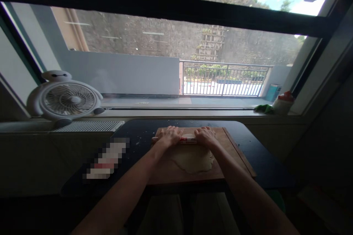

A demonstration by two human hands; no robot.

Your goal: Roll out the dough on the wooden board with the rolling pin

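A rolling pin (188,141) with red and white print on its middle lies crosswise over a sheet of pale dough (194,159). My left hand (170,135) rests over the pin's left part, and a short tip of the pin sticks out beyond it. Over the right part is my right hand (206,136), its fingers pointing away from me across the pin. The flattened dough spreads toward me on a wooden board (237,154), with an uneven edge and small cracks at its right side. My hands cover much of the pin.
The board lies on a dark table (256,154) against the window wall. A blurred-out pale item (107,159) is on its left side. A white fan (73,99) stands on the sill at left; a white container with an orange-red top (284,102) stands at right.
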